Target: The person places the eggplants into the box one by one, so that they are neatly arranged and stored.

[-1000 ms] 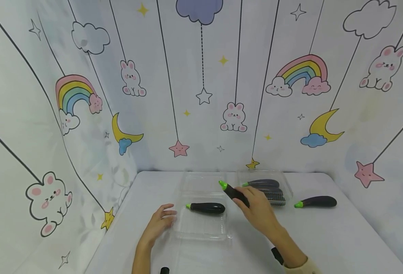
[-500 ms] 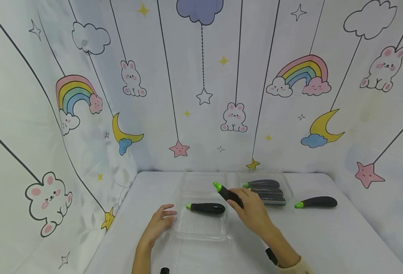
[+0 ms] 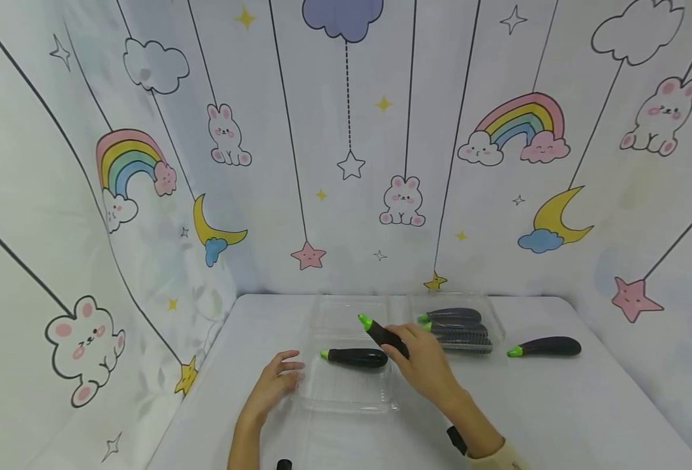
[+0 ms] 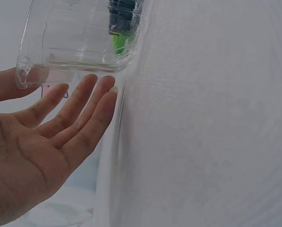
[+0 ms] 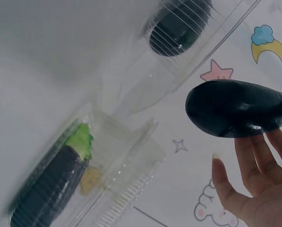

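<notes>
My right hand (image 3: pixel 431 369) grips a dark eggplant (image 3: pixel 384 336) with a green stem, its stem end tilted up to the left. It is held above the right side of a clear plastic clamshell box (image 3: pixel 346 395). Inside that box lies another eggplant (image 3: pixel 354 357), stem to the left. The box's lid (image 3: pixel 350 313) is folded back behind it. At the box's left side is my left hand (image 3: pixel 272 385), fingers loosely extended; in the left wrist view the fingertips (image 4: pixel 96 82) are right by the clear wall, and contact cannot be told.
At the back right stands a second clear box (image 3: pixel 495 320) with eggplants inside. A loose eggplant (image 3: pixel 548 346) lies on the white table (image 3: pixel 557 411) to its right. A patterned curtain (image 3: pixel 346 248) rises along the back and sides.
My right hand has moved left with the eggplant, bringing it closer to the front box. The left hand has stayed in place by the box.
</notes>
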Available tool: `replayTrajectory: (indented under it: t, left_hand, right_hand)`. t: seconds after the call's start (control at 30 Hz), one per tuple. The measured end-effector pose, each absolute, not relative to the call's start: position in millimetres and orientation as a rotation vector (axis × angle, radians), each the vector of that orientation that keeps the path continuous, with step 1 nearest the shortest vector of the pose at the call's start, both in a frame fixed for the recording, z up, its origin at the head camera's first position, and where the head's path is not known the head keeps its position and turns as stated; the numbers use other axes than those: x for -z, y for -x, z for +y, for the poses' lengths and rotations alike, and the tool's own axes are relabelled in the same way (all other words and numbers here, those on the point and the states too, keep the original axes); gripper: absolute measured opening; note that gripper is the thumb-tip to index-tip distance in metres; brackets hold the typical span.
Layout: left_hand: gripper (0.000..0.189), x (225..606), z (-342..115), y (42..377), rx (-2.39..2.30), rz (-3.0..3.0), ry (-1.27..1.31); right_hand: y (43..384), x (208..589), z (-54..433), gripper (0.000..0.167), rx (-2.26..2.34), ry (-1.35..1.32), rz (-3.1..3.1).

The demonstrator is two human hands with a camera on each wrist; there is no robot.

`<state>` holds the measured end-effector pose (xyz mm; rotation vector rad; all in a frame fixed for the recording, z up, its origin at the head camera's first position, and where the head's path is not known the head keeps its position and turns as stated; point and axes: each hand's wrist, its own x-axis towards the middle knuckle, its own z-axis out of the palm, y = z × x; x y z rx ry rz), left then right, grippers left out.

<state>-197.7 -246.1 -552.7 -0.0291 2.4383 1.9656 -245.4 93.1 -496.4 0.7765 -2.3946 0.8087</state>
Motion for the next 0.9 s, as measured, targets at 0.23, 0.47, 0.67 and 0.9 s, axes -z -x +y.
replayTrajectory:
  t: [0.23,0.47,0.67,0.9]
  left_hand:
    - [0.055,554,-245,199,-1.985,2.437,0.057]
    - [0.054,555,-243,199,-1.994,2.432,0.097]
    - [0.054,553,-244,198,-1.986,2.430,0.086]
    - [0.055,553,-245,198,-1.982,2.425,0.064]
  right_hand:
    - [245,498,88,0.037,-0.808,-0.773,-2.424]
    - [247,501,82,0.035,-0.821,-0.767,-2.449]
    - [248,503,77,0.034,-0.818,-0.790,-2.445]
    - [250,505,71,0.035,-0.827,-0.839,-2.431]
